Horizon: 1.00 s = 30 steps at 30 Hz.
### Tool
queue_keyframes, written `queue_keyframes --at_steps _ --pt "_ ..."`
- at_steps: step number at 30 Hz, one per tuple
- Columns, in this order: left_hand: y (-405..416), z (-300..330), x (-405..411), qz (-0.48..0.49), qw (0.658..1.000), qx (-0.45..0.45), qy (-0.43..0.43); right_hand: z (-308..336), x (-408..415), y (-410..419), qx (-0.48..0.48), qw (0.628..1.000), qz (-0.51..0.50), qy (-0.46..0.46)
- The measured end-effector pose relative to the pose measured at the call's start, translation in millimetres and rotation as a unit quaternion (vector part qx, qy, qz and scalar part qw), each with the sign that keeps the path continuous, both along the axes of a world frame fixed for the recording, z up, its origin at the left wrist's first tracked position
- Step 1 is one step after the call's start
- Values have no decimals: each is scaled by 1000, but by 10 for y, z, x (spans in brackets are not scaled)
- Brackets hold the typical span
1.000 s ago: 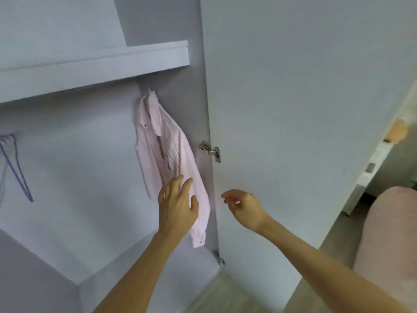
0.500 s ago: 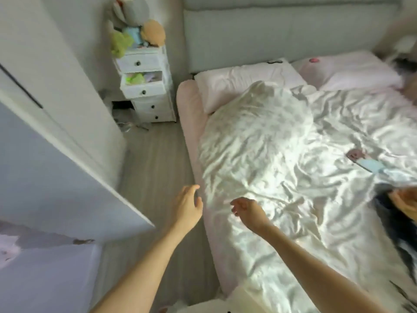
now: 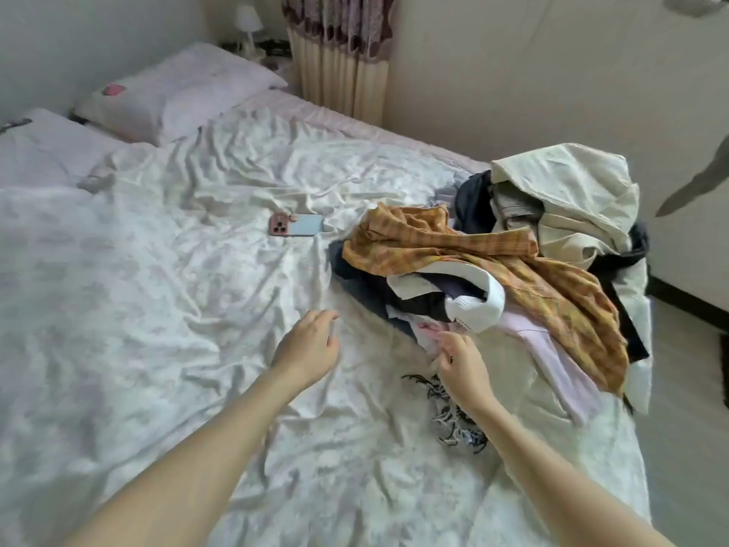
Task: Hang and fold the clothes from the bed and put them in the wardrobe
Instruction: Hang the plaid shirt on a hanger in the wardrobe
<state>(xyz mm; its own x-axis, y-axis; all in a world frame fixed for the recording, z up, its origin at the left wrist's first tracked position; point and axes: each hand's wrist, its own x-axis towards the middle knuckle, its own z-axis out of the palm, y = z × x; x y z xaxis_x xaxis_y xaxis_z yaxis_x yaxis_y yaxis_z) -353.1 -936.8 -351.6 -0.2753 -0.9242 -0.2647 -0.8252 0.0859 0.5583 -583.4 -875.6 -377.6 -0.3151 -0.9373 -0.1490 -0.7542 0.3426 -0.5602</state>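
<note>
A heap of clothes lies on the right side of the bed [image 3: 165,294]: an orange plaid shirt [image 3: 524,270] on top, a cream garment [image 3: 568,187] behind it, dark pieces and a white-and-black item [image 3: 479,305] below. A pale pink garment [image 3: 552,349] sticks out at the heap's near edge. My right hand [image 3: 459,359] touches that near edge, fingers curled at the pale fabric; whether it grips it I cannot tell. My left hand [image 3: 309,347] hovers over the white sheet to the left of the heap, fingers apart, holding nothing. The wardrobe is out of view.
A phone in a pink case [image 3: 296,225] lies on the sheet left of the heap. A black-and-white patterned cloth [image 3: 453,420] lies under my right forearm. Two pillows [image 3: 177,92] sit at the bed's head. Curtains [image 3: 339,53] and a wall stand behind, with floor [image 3: 690,388] at right.
The view has swung from the wardrobe with the hung pink shirt, across the bed, to the heap of clothes. Both hands now reach over the bed, the right one at the heap.
</note>
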Motion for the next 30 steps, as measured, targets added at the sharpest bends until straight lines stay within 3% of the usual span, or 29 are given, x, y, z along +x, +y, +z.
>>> queue_keyframes --at_steps 4,6,15,19,21,24,30 --pt "-558 -29 -800 -62 998 -14 4 60 -856 -465 -52 988 -115 87" --pt "-793 -57 -1090 -78 997 -17 4 73 -1139 -745 -67 979 -121 146" --pt "-1409 -249 -1365 -111 991 -66 -24 -141 -1530 -2080 66 961 74 256" --pt "-1522 -229 -1226 -103 991 -79 -27 -339 -1469 -2181 119 935 89 323" --pt "-1528 -194 -1164 -105 991 -84 -29 -333 -1399 -2065 17 949 80 306" --pt "-1456 -122 -1108 -121 988 -95 -23 -175 -1165 -1707 -185 955 100 211" --pt "-1105 216 -1149 -270 957 -95 -43 292 -703 -634 -250 954 161 44"
